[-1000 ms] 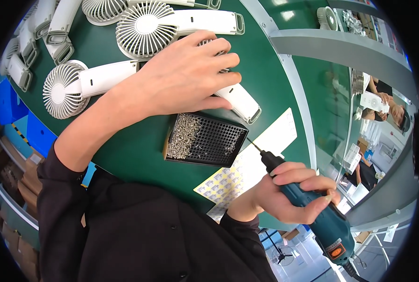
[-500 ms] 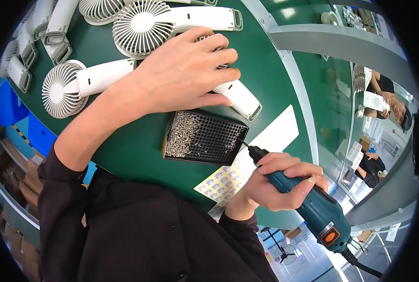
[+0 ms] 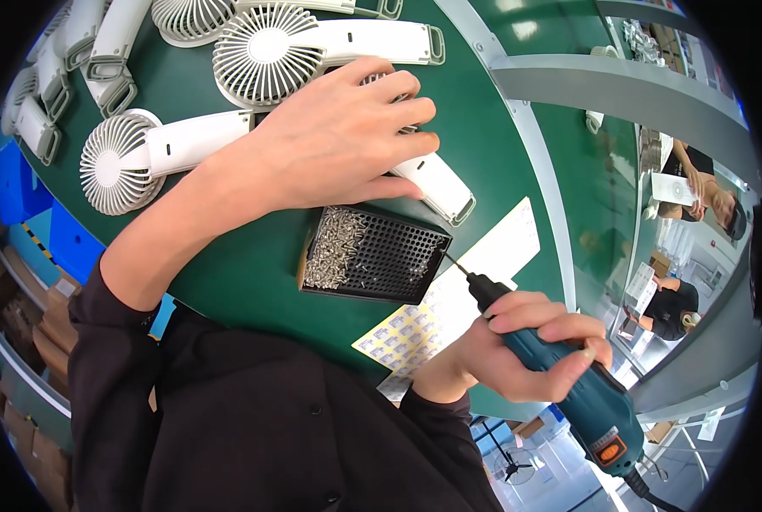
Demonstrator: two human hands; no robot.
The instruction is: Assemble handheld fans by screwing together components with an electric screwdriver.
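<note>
My left hand (image 3: 338, 136) is curled over a white handheld fan, its fingers across the fan head, which is mostly hidden beneath them. The fan's handle (image 3: 442, 189) sticks out to the right, past my thumb. In my right hand (image 3: 534, 346) is a teal electric screwdriver (image 3: 598, 410), gripped around its body. Its thin bit points up and left, with the tip at the right edge of a black perforated screw tray (image 3: 389, 243). Loose silver screws (image 3: 334, 252) are heaped in the tray's left part, and a few sit in holes near its right side.
More white fans (image 3: 265, 55) lie on the green table (image 3: 244, 273) at the far side and left. A sticker sheet (image 3: 411, 333) and white paper (image 3: 500, 243) are right of the tray. A grey metal frame (image 3: 611, 81) stands at right; two people work beyond it.
My right hand and the screwdriver have shifted slightly right and down, drawing the bit back toward the tray's edge. My left hand stays on the fan, nearly still.
</note>
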